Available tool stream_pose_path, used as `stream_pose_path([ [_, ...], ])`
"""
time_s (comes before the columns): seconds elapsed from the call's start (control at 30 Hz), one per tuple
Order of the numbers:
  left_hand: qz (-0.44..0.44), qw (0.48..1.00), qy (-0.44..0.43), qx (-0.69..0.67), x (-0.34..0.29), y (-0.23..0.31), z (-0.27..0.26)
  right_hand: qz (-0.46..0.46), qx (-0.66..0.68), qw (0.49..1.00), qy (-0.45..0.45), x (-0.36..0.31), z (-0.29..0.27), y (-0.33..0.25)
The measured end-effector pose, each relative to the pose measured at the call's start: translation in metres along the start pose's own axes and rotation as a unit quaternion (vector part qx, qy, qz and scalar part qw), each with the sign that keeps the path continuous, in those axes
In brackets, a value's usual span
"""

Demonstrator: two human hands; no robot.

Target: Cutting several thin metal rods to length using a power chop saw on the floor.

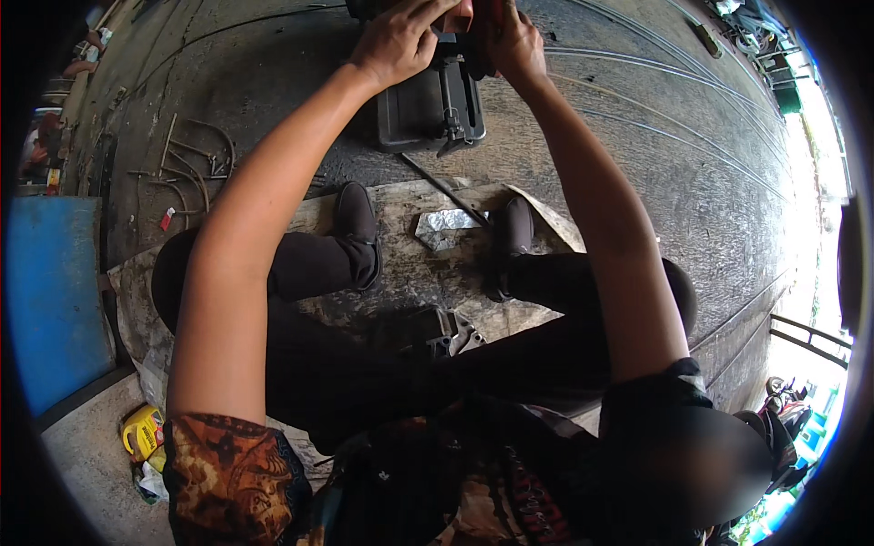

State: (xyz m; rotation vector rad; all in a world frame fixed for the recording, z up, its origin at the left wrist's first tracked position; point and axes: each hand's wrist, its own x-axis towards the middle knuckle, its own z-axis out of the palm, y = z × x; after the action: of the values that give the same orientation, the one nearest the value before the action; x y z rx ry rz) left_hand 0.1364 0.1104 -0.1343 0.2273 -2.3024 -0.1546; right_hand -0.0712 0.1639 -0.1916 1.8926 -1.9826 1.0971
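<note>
My left hand (401, 41) and my right hand (512, 41) reach out to the top edge of the view and close from both sides on a small dark part (455, 47) with a red bit on it; most of the part is hidden by the fingers. Just below the hands a black plastic tray-like case (423, 109) lies on the dark oily floor. My legs in black trousers and dark shoes (357, 214) stretch out beneath my arms.
A worn board (410, 268) under my feet carries a crumpled foil piece (446, 226), a thin rod (446, 189) and a grey metal casting (448, 332). Bent metal rods (193, 155) and a red lighter (167, 218) lie left. A blue panel (55, 300) and a yellow can (141, 432) are lower left.
</note>
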Motion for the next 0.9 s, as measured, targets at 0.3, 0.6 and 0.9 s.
stream_pose_path([
  [0.3, -0.016, 1.000, -0.019, -0.010, -0.019, 0.015, 0.001, 0.047, -0.033, 0.998, -0.006, -0.018, 0.001, -0.020],
  [0.6, -0.007, 0.999, -0.038, 0.019, -0.021, 0.019, 0.005, 0.052, -0.048, 0.997, -0.010, -0.026, 0.009, -0.004],
  [0.9, -0.011, 1.000, 0.016, 0.006, -0.016, 0.021, 0.010, 0.089, -0.002, 0.996, 0.001, -0.023, 0.000, -0.014],
])
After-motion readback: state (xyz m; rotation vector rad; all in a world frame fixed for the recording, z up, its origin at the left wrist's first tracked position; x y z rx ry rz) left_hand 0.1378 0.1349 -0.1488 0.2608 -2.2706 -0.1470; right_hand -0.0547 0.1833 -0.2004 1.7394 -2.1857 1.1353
